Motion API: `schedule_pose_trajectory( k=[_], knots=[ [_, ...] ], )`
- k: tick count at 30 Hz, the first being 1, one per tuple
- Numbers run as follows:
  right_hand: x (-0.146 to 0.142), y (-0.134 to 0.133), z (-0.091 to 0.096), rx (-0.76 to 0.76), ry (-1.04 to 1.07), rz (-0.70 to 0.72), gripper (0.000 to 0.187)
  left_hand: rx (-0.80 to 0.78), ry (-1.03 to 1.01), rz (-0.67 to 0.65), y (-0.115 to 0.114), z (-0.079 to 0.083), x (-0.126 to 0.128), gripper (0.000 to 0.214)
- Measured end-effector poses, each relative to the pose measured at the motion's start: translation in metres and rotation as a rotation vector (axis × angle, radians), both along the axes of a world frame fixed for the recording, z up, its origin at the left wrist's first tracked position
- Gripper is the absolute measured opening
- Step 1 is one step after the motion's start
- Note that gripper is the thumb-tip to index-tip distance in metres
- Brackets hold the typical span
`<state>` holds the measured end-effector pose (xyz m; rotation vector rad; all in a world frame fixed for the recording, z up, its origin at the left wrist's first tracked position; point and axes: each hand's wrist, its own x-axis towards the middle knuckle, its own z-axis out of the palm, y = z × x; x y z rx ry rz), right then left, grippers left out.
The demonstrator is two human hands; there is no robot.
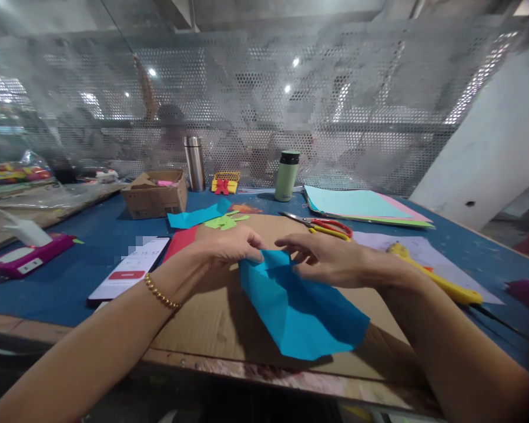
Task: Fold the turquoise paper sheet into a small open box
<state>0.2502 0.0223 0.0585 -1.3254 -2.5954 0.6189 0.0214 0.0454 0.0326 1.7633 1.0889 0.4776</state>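
My left hand (229,244) is pinched shut on the far corner of the blue paper (300,305), and my right hand (330,258) nips the same far edge just beside it. From my fingertips the sheet runs back toward me, slanting right, over the cardboard (211,323) on the counter (92,252). Both hands are equally near.

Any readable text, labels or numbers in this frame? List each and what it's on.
Phone screen: a row of digits, partly blurred out, not legible.
Packets at far left: colourful print, too blurred to read.
Blue paper at the left hand and right hand: no print.
Nothing can be read elsewhere.
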Motion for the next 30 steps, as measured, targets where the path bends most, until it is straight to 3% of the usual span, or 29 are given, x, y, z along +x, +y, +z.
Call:
schedule_pose_trajectory(
  k=[5,10,14,20,25,30],
  knots=[
    [-0.008,-0.004,0.007,0.031,-0.039,0.021,0.042,0.021,0.012,-0.075,-0.01,0.008,0.005,0.026],
    [-0.017,-0.011,0.017,0.038,-0.121,0.019,0.031,-0.041,0.011,-0.065,-0.015,0.011,0.005,0.026],
    [-0.02,-0.014,0.016,0.055,-0.171,-0.014,0.029,-0.108,-0.032,-0.08,-0.014,0.009,0.005,0.026],
    [-0.016,-0.01,0.008,0.215,-0.288,0.024,0.034,-0.074,-0.007,-0.122,-0.008,0.003,0.003,0.025],
    [-0.014,-0.009,0.007,0.207,-0.311,0.056,0.025,-0.102,-0.021,-0.117,-0.007,0.001,0.003,0.029],
    [-0.019,-0.011,0.008,0.22,-0.289,-0.008,0.027,-0.027,0.035,-0.132,-0.005,-0.001,0.002,0.023]
  ],
)
